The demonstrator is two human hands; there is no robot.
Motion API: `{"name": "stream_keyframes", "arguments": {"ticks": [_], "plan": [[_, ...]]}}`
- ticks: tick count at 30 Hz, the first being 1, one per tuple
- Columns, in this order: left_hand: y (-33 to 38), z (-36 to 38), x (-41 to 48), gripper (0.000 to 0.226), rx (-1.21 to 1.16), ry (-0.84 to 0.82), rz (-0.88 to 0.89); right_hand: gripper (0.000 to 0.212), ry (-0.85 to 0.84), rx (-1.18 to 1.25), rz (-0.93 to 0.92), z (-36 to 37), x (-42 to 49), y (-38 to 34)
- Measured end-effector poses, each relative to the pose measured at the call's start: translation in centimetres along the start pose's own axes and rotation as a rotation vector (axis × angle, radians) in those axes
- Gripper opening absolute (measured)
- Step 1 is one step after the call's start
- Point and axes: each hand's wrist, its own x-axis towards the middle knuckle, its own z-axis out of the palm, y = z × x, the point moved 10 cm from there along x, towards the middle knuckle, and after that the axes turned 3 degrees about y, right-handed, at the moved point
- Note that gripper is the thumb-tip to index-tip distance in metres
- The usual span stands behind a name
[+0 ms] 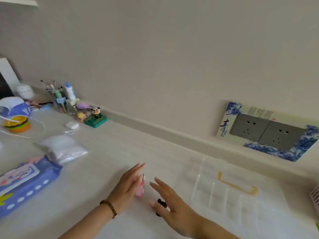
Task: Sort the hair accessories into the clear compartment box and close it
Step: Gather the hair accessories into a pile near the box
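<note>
The clear compartment box lies open on the white table at the right, with a yellow clip in its long back compartment. My left hand is spread flat, fingers apart, with pink hair accessories right beside its palm. My right hand hovers open over dark hair accessories, which it partly hides. Neither hand visibly grips anything.
A blue tissue pack and a clear plastic bag lie at the left. Further back stand a burger toy, an earbud case, a pen holder and a panda figure. Wall sockets sit at the right.
</note>
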Motion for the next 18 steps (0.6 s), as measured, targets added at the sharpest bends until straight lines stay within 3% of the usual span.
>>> {"name": "stream_keyframes", "arguments": {"ticks": [6, 9, 12, 16, 18], "plan": [[-0.6, 4.3, -1.6, 0.03, -0.237, -0.158, 0.047, 0.061, -0.071, -0.231, -0.04, 2.4, -2.0, 4.4], [0.2, 5.9, -3.2, 0.031, -0.261, -0.234, 0.114, 0.058, 0.014, -0.321, -0.107, 1.6, -3.9, 5.5], [1.6, 7.7, -5.7, 0.04, -0.237, -0.347, 0.167, 0.06, 0.083, -0.378, -0.092, 0.9, -6.6, 6.8], [3.3, 10.1, -9.3, 0.085, -0.003, -0.42, 0.288, 0.052, 0.169, -0.341, -0.002, 0.4, -10.7, 7.8], [4.3, 11.2, -10.5, 0.081, -0.015, -0.425, 0.291, 0.052, 0.225, -0.3, 0.036, 0.4, -12.3, 7.9]]}}
